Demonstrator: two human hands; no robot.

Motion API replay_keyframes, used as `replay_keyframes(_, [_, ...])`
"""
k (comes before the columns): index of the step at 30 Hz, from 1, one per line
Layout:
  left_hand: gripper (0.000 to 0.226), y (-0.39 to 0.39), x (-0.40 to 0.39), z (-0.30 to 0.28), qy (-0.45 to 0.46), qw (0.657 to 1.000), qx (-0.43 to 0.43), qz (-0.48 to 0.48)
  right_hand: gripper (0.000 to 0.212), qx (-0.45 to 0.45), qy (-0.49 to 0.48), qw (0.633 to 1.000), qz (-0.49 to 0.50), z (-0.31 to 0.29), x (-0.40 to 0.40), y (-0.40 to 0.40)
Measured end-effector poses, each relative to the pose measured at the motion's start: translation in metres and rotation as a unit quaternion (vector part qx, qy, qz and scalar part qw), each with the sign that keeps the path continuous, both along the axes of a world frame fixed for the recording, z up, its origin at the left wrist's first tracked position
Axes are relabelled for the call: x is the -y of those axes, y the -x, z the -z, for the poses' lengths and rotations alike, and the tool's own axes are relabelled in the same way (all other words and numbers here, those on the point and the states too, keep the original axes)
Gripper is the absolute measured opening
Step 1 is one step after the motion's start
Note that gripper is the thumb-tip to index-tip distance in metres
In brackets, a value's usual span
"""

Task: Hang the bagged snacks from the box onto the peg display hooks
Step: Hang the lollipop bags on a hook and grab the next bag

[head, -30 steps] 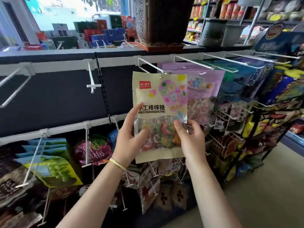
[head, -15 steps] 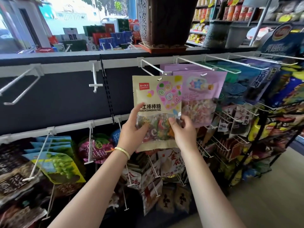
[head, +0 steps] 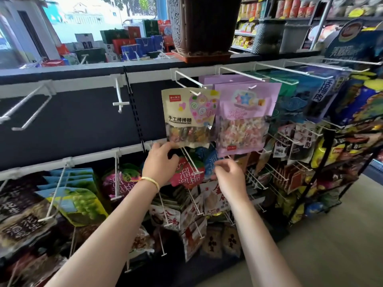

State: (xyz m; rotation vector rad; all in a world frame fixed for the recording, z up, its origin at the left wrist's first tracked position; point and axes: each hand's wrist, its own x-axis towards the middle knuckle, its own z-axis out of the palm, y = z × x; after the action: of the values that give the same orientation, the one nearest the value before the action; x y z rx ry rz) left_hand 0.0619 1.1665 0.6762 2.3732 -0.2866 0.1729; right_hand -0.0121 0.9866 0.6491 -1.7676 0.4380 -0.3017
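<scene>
A dark peg display wall (head: 72, 121) carries white hooks. A cream lollipop bag (head: 187, 117) hangs on the upper wire hook (head: 186, 82), beside a purple candy bag (head: 244, 119). Left hand (head: 160, 165) touches its bottom edge, fingers loosely curled; right hand (head: 229, 176) hangs relaxed below, holding nothing.

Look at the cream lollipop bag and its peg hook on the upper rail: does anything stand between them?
Nothing visible does. The cream lollipop bag appears to hang already on the peg hook, beside the purple candy bag. The left hand touches its bottom edge; the right hand is below, apart.
</scene>
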Motion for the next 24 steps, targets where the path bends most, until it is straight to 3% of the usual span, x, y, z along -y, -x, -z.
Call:
replay_keyframes(5, [0.019, 0.036, -0.043, 0.012, -0.01, 0.981, -0.157, 0.111, 0.011, -0.036, -0.007, 0.997, -0.065, 0.023, -0.036, 0.015])
replay_keyframes(9, [0.019, 0.061, -0.095, 0.038, 0.003, 0.972, -0.199, 0.121, 0.013, -0.075, 0.016, 0.988, -0.131, 0.044, -0.089, 0.03])
replay_keyframes(14, [0.021, 0.104, -0.222, 0.068, 0.056, 0.975, -0.208, 0.053, 0.014, -0.108, 0.09, 0.964, -0.227, 0.049, -0.205, 0.05])
replay_keyframes(20, [0.03, 0.206, -0.432, 0.103, 0.167, 0.964, -0.166, -0.124, 0.011, -0.074, 0.164, 0.923, -0.339, 0.061, -0.427, 0.09])
replay_keyframes(24, [0.021, 0.286, -0.563, 0.13, 0.206, 0.936, -0.173, -0.225, 0.007, -0.083, 0.213, 0.862, -0.452, 0.08, -0.582, 0.137])
